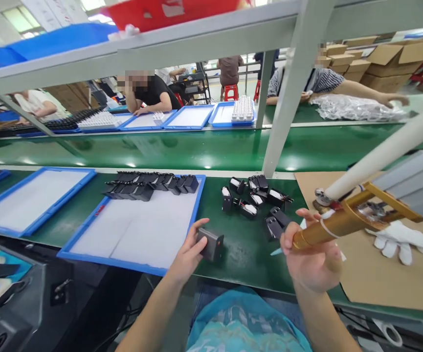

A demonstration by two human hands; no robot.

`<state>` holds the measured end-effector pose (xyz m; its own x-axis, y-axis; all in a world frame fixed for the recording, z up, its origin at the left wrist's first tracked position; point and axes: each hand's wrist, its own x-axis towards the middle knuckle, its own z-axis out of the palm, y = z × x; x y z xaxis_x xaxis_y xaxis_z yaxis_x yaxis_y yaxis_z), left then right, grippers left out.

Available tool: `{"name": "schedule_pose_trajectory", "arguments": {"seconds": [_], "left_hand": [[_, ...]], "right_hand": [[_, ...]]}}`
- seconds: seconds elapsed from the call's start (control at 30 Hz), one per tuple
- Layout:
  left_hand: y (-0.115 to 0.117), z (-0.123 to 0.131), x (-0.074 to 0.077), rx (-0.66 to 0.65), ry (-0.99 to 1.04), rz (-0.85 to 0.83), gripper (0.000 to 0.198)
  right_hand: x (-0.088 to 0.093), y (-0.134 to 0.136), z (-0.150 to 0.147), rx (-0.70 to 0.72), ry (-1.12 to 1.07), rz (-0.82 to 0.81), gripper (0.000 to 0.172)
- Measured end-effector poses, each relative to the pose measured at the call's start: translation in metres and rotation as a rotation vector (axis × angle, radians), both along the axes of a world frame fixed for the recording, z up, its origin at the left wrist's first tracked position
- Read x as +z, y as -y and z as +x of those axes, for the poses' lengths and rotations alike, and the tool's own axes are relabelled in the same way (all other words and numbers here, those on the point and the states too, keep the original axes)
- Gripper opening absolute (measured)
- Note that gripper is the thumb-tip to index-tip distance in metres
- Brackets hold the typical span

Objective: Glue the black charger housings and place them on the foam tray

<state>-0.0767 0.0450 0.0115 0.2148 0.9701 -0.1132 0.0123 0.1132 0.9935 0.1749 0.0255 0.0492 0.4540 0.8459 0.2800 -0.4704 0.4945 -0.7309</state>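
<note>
My left hand (188, 254) is closed round a small black charger block (210, 244), held just above the green bench near the right edge of a blue-rimmed white tray (86, 244). My right hand (312, 256) is wrapped round the gold barrel of a hanging power screwdriver (343, 222) that slants up to the right. A loose heap of black charger blocks (257, 200) lies on the bench just beyond both hands. A row of the same blocks (148, 185) lines the far edge of the tray.
A second blue tray (31, 198) lies to the left. A cardboard sheet (380, 274) with a white glove (402, 239) is on the right. A grey shelf post (288, 98) rises ahead. Behind it runs a green conveyor (160, 149), with other people seated beyond.
</note>
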Motion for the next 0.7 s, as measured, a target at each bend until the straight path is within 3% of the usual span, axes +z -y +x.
{"name": "schedule_pose_trajectory", "arguments": {"seconds": [0.13, 0.2, 0.3, 0.37, 0.47, 0.6, 0.63, 0.7], "left_hand": [[-0.056, -0.059, -0.002, 0.265, -0.849, 0.439, 0.053], [-0.094, -0.093, 0.000, 0.327, -1.220, 0.505, 0.054], [-0.142, -0.135, 0.003, 0.308, -1.637, 0.536, 0.055], [-0.161, -0.152, 0.006, 0.316, -1.703, 0.542, 0.053], [-0.172, -0.163, 0.007, 0.391, -1.719, 0.565, 0.052], [-0.168, -0.149, 0.009, 0.520, -1.601, 0.655, 0.050], [-0.166, -0.138, 0.011, 0.488, -1.514, 0.711, 0.048], [-0.162, -0.107, 0.015, 0.288, -1.298, 0.838, 0.043]], "right_hand": [[-0.002, -0.001, 0.008, -0.005, -0.009, -0.018, 0.045], [-0.004, -0.002, 0.010, -0.018, -0.008, -0.012, 0.044], [-0.005, -0.003, 0.010, -0.028, 0.009, -0.005, 0.043], [-0.005, -0.003, 0.010, -0.027, 0.020, 0.000, 0.043], [-0.005, -0.002, 0.008, -0.026, 0.035, 0.004, 0.040], [-0.004, -0.002, 0.007, -0.035, 0.058, 0.013, 0.037], [-0.004, -0.002, 0.006, -0.032, 0.060, 0.016, 0.036], [-0.003, -0.003, 0.006, -0.019, 0.057, 0.021, 0.037]]}}
